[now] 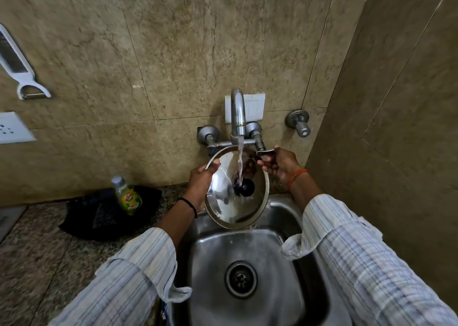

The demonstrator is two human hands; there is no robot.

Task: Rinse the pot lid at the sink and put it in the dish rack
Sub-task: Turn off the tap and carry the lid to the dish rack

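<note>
- Left hand [199,180] clamps the rim of the round steel pot lid [224,202] (black knob up) under the tap's stream.
- Right hand [280,164] pinches the grey metal tap lever [264,153].

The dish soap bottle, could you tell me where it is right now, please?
In the head view, the dish soap bottle stands on a dark cloth on the counter, left of the sink and near the left hand.

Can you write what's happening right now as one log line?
step: rinsing | left hand: holds round steel pot lid by rim | right hand: on metal tap lever | water: running | dish rack: not visible
</note>
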